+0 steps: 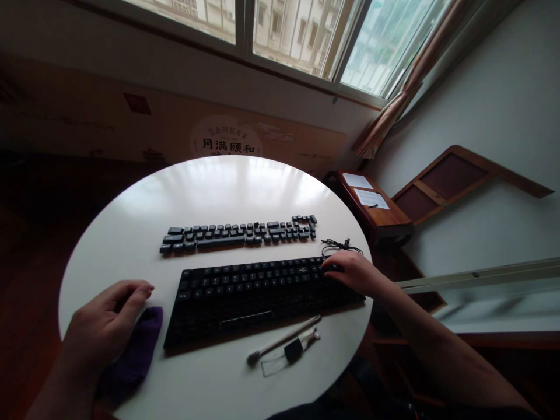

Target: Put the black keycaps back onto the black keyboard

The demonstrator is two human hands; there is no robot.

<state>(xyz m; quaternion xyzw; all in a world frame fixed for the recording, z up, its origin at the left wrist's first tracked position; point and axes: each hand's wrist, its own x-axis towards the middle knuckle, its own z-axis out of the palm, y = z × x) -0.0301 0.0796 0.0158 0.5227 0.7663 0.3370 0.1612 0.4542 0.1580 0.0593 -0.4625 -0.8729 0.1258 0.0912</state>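
Note:
A black keyboard [236,297] lies on the round white table. Its upper rows carry keycaps, while its lower part is bare of them around a thin metal bar [245,320]. Over the keyboard's upper right end, my right hand [350,271] has its thumb and fingers drawn together at the keys; whatever lies between the fingertips is hidden. My left hand [105,321] is curled closed left of the keyboard, beside and partly over a purple cloth [142,344]. Its palm side cannot be seen. Removed keycaps [219,235] stand in keyboard order behind the keyboard.
A brush [284,340] and a wire keycap puller [294,350] lie near the front edge of the white table [210,385]. A coiled black cable [339,245] sits behind my right hand. To the right, a wooden side table [389,217] holds papers [371,199] and a pen [373,205].

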